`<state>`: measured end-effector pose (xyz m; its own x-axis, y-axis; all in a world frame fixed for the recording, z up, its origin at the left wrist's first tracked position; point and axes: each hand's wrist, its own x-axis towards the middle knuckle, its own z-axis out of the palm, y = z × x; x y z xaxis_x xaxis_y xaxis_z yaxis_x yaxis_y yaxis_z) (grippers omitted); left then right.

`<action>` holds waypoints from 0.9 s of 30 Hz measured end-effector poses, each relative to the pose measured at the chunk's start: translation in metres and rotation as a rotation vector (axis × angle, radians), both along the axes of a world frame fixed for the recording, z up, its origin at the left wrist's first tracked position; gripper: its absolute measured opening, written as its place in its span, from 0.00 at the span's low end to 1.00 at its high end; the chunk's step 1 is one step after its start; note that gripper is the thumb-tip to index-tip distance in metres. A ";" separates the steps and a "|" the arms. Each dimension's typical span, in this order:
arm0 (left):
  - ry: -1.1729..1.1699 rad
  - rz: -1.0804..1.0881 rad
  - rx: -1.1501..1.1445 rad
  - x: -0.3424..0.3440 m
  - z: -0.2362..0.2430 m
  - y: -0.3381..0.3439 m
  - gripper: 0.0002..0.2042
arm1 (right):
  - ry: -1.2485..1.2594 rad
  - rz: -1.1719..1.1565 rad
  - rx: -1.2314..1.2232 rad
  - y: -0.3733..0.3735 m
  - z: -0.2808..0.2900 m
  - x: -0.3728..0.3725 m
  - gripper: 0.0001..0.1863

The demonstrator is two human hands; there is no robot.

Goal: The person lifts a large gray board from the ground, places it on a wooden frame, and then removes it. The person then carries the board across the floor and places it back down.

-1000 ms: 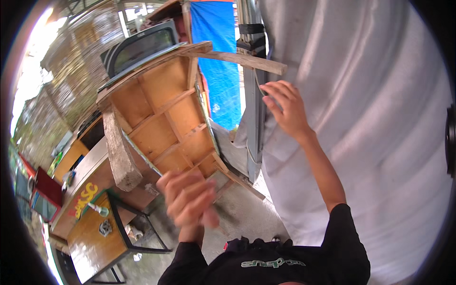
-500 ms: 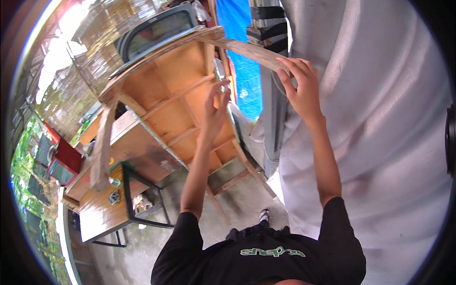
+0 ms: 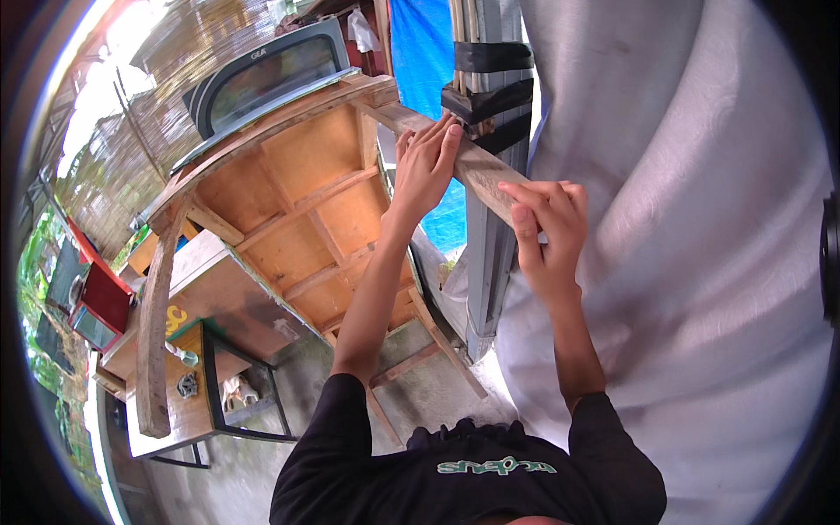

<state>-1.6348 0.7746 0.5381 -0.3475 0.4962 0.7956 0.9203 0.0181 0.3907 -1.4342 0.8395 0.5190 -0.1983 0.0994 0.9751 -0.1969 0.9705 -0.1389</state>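
A wooden table lies tipped so that its orange-brown, braced underside (image 3: 302, 197) faces me. One of its legs (image 3: 484, 171) sticks out at the upper right toward the grey curtain. My left hand (image 3: 423, 171) rests on this leg partway along, fingers stretched across it and thumb apart. At the leg's outer end is my right hand (image 3: 553, 232), its fingers bent over the wood and its thumb against the end. Another leg (image 3: 155, 341) of the table juts out at the left, untouched by either hand.
A grey curtain (image 3: 682, 219) hangs along the right. Beside it stands a metal post (image 3: 490, 280) wrapped with black tape, with a blue tarp (image 3: 420, 39) behind. At left are a low table (image 3: 171, 402) with a black frame and a red box (image 3: 103, 302). A grey-framed screen (image 3: 271, 79) shows beyond the tipped table.
My left hand has moved up and right onto the leg. My right hand has come down with the leg's end, its fingers now bent closer on it. The view has shifted a little.
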 end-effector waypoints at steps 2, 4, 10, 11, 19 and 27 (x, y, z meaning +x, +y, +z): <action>-0.009 0.015 -0.023 0.000 0.001 -0.003 0.26 | 0.003 0.038 -0.006 0.002 -0.002 -0.003 0.09; -0.017 0.026 -0.038 0.005 0.003 -0.001 0.26 | -0.012 0.052 -0.005 0.001 -0.002 0.000 0.09; -0.007 0.082 -0.159 0.001 0.014 -0.004 0.28 | -0.011 0.125 -0.010 0.007 -0.004 -0.006 0.09; -0.039 0.090 -0.161 0.002 0.017 -0.004 0.28 | -0.019 0.140 -0.006 0.008 -0.004 -0.007 0.09; -0.143 0.067 0.008 0.005 0.008 0.005 0.29 | 0.043 0.202 0.043 0.018 -0.004 -0.011 0.10; -0.195 0.043 0.001 0.001 0.008 0.004 0.27 | 0.058 0.260 0.032 0.021 -0.007 -0.014 0.09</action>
<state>-1.6335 0.7785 0.5463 -0.5161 0.4769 0.7114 0.8253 0.0550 0.5619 -1.4482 0.8602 0.5117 -0.1571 0.0214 0.9873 -0.4470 0.8900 -0.0904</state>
